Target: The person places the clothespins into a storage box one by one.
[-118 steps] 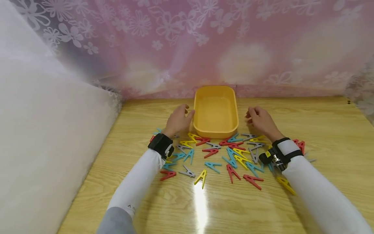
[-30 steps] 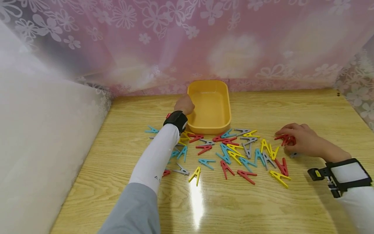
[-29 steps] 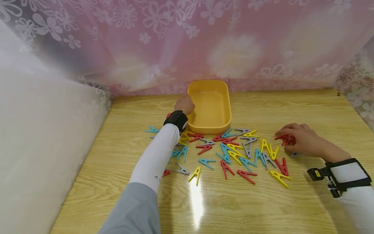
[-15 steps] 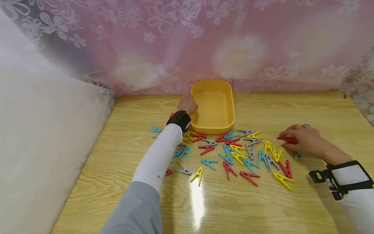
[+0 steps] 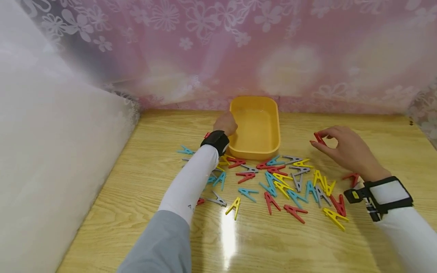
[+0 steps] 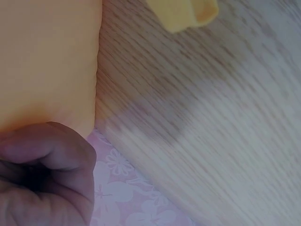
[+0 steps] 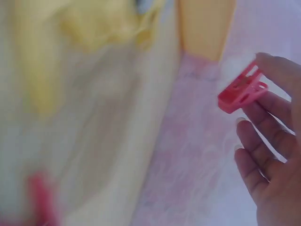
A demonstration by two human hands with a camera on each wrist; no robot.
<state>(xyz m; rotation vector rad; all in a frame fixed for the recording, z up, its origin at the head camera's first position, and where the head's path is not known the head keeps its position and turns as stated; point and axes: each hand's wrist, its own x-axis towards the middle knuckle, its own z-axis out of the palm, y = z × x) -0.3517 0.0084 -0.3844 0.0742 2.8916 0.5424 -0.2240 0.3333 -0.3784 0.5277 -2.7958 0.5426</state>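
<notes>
A yellow plastic tub (image 5: pixel 254 132) stands at the back of the wooden table. My left hand (image 5: pixel 226 123) is at its left rim, fingers curled; in the left wrist view the left hand (image 6: pixel 47 174) bends against the tub's wall (image 6: pixel 47 61), its grip partly hidden. To the right of the tub, my right hand (image 5: pixel 348 148) is raised and pinches a red clothespin (image 5: pixel 319 138) between thumb and fingertips. In the right wrist view the clothespin (image 7: pixel 241 89) is seen clearly, with the other fingers of the right hand (image 7: pixel 277 150) loosely bent below it.
Several red, yellow, blue and grey clothespins lie scattered in front of the tub, among them a yellow clothespin (image 5: pixel 234 207) and a blue clothespin (image 5: pixel 248 193). Another red clothespin (image 5: pixel 351 177) lies by the right wrist. A pink floral curtain (image 5: pixel 211 57) hangs behind the table.
My left hand has gone from beside the tub to its left rim and stays there. My right hand has picked a red clothespin off the table at the right and moved it up and leftward.
</notes>
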